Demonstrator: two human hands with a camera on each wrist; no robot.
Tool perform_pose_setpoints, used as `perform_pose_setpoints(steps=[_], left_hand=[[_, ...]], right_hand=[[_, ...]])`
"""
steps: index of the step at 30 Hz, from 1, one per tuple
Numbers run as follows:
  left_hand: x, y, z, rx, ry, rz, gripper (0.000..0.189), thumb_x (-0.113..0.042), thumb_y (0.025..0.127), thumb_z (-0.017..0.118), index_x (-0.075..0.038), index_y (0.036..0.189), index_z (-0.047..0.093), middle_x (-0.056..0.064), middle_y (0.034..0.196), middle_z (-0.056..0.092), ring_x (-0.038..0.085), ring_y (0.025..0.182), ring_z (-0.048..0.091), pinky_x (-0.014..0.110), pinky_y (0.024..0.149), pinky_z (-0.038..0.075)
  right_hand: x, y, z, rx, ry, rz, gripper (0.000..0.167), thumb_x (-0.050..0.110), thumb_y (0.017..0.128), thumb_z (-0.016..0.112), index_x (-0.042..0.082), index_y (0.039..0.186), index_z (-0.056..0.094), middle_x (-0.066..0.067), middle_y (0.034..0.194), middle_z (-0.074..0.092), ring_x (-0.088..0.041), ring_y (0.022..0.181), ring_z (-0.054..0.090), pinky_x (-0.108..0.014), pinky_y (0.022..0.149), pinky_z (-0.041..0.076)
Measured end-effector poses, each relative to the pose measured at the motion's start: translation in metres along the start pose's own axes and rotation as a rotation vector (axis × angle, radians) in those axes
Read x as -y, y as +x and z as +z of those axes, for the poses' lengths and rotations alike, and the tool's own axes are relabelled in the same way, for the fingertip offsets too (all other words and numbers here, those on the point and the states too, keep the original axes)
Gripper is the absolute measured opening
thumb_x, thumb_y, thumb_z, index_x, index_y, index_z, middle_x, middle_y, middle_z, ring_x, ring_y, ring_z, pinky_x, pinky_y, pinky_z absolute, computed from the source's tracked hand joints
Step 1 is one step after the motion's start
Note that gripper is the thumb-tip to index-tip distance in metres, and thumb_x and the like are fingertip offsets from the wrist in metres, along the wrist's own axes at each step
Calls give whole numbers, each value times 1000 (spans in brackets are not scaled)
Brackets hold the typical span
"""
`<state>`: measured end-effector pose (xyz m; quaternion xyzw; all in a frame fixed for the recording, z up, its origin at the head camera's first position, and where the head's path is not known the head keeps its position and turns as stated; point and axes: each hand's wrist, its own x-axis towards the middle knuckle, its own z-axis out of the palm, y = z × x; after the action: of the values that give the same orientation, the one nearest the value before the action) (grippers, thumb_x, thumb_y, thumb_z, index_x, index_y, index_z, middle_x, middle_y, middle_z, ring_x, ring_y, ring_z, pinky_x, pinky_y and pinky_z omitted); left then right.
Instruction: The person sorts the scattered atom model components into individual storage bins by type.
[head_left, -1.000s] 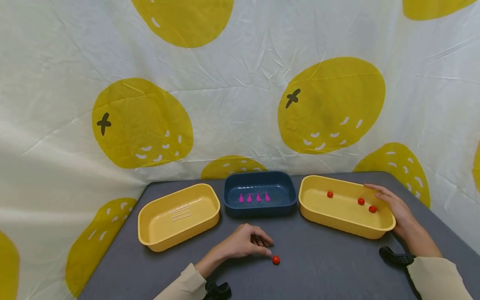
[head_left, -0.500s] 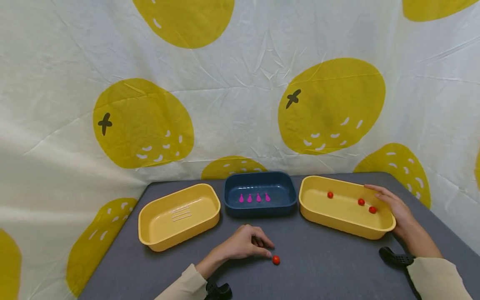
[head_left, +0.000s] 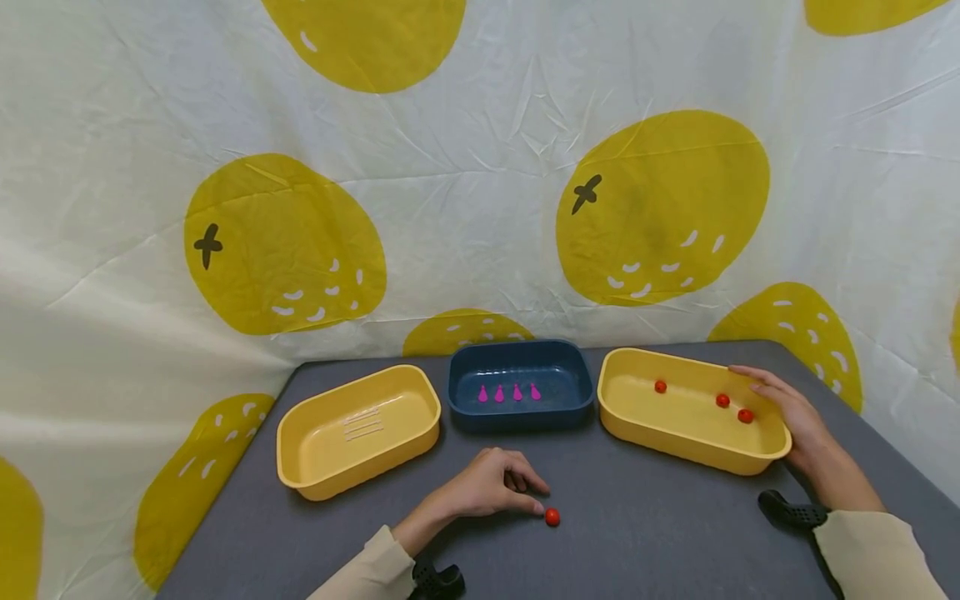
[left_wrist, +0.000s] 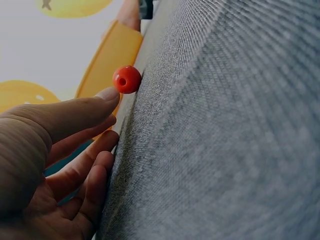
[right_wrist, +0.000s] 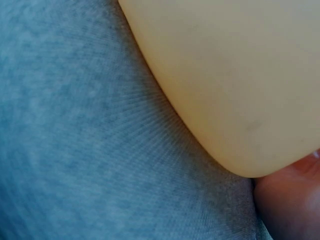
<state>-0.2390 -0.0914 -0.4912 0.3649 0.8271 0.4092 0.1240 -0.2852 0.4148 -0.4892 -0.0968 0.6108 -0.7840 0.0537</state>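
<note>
A small red bead (head_left: 552, 517) with a hole in its side (left_wrist: 127, 79) lies on the grey tabletop. My left hand (head_left: 495, 485) rests there, its thumb tip at the bead; whether they touch cannot be told. The other fingers are loosely bent and hold nothing. At the right, my right hand (head_left: 797, 417) holds the right end of a yellow tray (head_left: 675, 446); part of that grip is hidden. Inside this tray lie a red bead (head_left: 661, 387), a second bead (head_left: 722, 400) and a third bead (head_left: 746, 416). The right wrist view shows the tray's outer wall (right_wrist: 235, 90) close up.
A dark blue tray (head_left: 521, 423) with several pink drop-shaped pieces (head_left: 499, 394) stands at the middle back. Left of it stands another yellow tray (head_left: 360, 467) with several thin pale sticks (head_left: 363, 424). A lemon-patterned cloth (head_left: 480, 233) hangs behind the table.
</note>
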Motion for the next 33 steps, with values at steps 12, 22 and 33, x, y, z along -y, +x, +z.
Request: perform_pose_setpoints(steps=[12,22,33], left_hand=[[-7,-1,-1,74,71,25,26,-27,85,87,-22,110,82,-14,98,71,-7,85,58,13,78,50],[-10,1,4,63,133,80,21,-28,88,84,-24,109,83,-14,97,71,-8,82,57,12,75,49],[-11,-1,6,63,107,73,20,-28,87,85,-23,106,83,-15,97,70,-5,83,59,13,76,50]], right_hand=[[-1,0,-1,-1,-16,-7,42,14,113,35,24,141,65,26,124,65,2,108,66,-24,85,60],[1,-1,1,6,-7,-18,43,13,113,34,23,141,65,26,125,65,2,108,66,-24,85,60],[0,0,0,0,-21,-4,42,13,113,35,24,141,65,26,124,65,2,107,66,-25,85,61]])
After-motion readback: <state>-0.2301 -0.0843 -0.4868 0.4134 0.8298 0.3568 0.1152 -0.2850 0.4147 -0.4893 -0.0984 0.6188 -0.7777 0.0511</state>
